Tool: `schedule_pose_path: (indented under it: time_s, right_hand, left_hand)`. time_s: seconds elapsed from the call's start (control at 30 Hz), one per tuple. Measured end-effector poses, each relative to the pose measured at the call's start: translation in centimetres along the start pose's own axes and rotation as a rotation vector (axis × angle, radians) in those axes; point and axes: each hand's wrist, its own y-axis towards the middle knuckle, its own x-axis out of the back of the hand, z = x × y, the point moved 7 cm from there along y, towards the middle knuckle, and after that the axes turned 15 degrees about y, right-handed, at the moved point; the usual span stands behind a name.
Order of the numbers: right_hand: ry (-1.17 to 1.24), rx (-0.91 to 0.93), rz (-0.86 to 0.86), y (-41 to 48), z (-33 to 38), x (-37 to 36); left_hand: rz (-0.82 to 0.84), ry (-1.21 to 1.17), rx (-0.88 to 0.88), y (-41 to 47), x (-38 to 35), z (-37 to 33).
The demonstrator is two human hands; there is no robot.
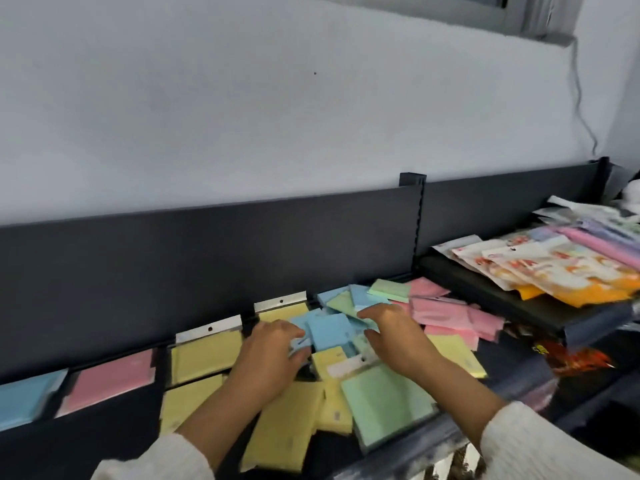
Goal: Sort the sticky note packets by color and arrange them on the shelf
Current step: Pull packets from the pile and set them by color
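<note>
The left hand point(273, 351) and the right hand point(391, 337) meet over the middle of the dark shelf point(104, 438), each holding a side of the same blue packet point(329, 336). The left hand pinches the packet's left edge between fingers and thumb. The right hand curls its fingers over the top right corner, with the thumb at the edge below. Motion blur hides how many packets lie under that one.

Sorted ones lie along the back panel point(207, 254): a far-left blue packet point(24, 396), then a pink packet point(110, 379), then yellow packets point(207, 355). More yellow ones lie loose at the front, beside a large green packet point(384, 400) under the right wrist. A heap of pink packets point(446, 313) sits just right of the hands. Printed bags point(554, 268) cover the raised shelf further right. White sleeves point(540, 445) cover both forearms
</note>
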Motion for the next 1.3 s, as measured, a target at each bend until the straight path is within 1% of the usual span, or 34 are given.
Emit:
schedule_pose_path:
  time_s: [0.17,0.3,0.47,0.6,0.67,0.77,0.93,1.03,1.1,1.17,1.23,1.3]
  right_hand:
    - [0.009,-0.022,0.005,1.1,-6.6,3.7]
    - [0.023,-0.014,0.050,2.8,-9.1,4.4]
    - [0.026,0.052,0.113,5.2,-9.7,3.2]
    - [-0.007,0.082,0.211,6.8,-9.5,1.1]
    - [-0.043,0.087,0.282,7.4,-9.5,-0.2]
    - [-0.093,0.114,0.340,7.7,-9.6,-2.2]
    - [-0.141,0.128,0.273,8.1,-9.9,-2.4]
    - [-0.109,0.119,0.251,8.2,-9.9,-1.9]
    - [-0.047,0.120,0.202,8.0,-9.7,-1.1]
    - [0.040,0.116,0.120,7.8,-9.2,0.1]
    - [0.147,0.104,0.028,7.6,-8.8,1.6]
    - [0.236,0.097,-0.042,7.5,-8.7,3.1]
  left_hand:
    - [0.028,0.008,0.037,2.4,-2.7,-5.5]
    - [0.058,0.020,0.081,3.2,-3.9,-7.4]
    - [0.078,0.067,0.154,3.3,-4.3,-6.7]
    - [0.102,0.073,0.222,3.2,-3.9,-5.3]
    - [0.089,0.076,0.232,3.5,-3.6,-4.8]
    - [0.060,0.063,0.249,4.4,-3.4,-4.6]
    - [0.087,0.038,0.272,6.2,-4.9,-4.7]
    - [0.103,0.074,0.299,8.6,-5.3,-4.7]
    - [0.171,0.050,0.362,10.4,-5.8,-4.0]
    - [0.284,0.017,0.426,11.7,-6.9,-3.1]
    - [0.397,0.042,0.440,12.7,-8.3,-2.6]
    - [0.447,0.093,0.426,13.4,-9.3,-2.7]
